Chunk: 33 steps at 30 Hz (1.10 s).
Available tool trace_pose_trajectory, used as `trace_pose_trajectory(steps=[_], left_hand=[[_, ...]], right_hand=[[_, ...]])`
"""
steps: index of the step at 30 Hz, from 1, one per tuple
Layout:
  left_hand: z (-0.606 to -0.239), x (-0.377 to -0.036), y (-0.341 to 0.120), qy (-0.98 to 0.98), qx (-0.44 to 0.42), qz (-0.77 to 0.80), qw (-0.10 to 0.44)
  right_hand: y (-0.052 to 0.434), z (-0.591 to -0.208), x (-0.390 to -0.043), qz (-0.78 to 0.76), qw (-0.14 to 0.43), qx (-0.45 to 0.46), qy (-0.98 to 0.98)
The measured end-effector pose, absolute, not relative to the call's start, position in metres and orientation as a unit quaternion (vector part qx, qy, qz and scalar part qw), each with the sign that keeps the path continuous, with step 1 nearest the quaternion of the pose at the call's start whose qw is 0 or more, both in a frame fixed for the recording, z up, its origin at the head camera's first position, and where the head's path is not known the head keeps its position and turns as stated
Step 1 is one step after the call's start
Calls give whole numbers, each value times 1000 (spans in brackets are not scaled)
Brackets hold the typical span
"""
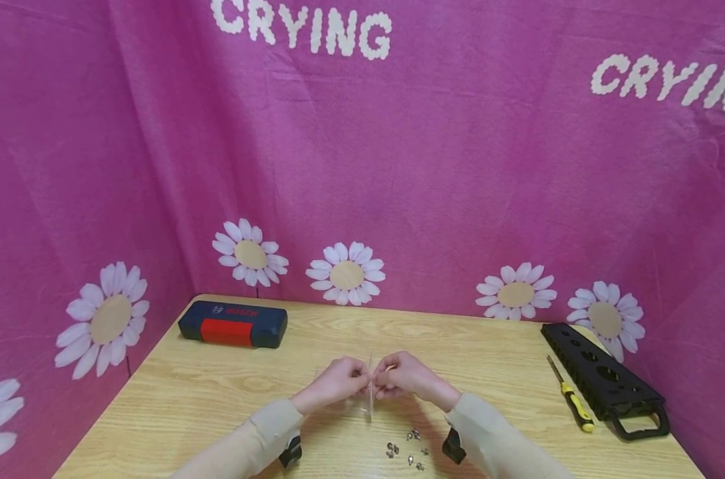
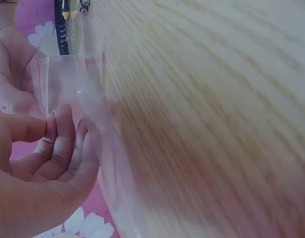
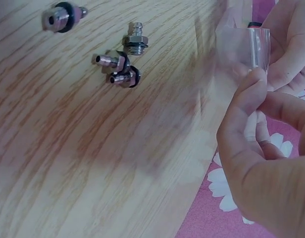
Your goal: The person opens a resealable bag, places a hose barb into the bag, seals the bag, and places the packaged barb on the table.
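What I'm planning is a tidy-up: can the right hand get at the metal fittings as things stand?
Probably yes: the metal fittings lie uncovered near the right hand, though it pinches the clear bag and would likely need to let go.

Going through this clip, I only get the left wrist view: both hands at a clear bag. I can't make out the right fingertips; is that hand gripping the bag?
Observer: Yes, in the right wrist view the right hand pinches the clear bag between thumb and finger.
Operator: Anything far off to the left?
Observer: In the head view, a dark blue case lies at the far left of the table.
Operator: And on the near side of the bag?
Observer: Small metal fittings with dark rings.
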<state>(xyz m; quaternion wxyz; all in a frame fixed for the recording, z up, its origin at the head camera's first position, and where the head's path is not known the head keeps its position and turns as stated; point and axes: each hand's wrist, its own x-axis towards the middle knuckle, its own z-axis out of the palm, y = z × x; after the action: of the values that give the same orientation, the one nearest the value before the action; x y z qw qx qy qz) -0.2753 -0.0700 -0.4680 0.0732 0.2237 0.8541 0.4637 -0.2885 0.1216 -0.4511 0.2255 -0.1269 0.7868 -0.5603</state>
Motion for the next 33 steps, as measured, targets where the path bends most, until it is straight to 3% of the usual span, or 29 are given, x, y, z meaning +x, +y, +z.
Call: trace_pose_trajectory(steps=[23,33], left_hand=[[-461,-274,-70,857,254,441,83],[-462,-274,-74,844,220,477,109]], right_hand=[[124,-448,-287,-555,237,-134,786],[132,-451,-288,-548,222,-145,794]])
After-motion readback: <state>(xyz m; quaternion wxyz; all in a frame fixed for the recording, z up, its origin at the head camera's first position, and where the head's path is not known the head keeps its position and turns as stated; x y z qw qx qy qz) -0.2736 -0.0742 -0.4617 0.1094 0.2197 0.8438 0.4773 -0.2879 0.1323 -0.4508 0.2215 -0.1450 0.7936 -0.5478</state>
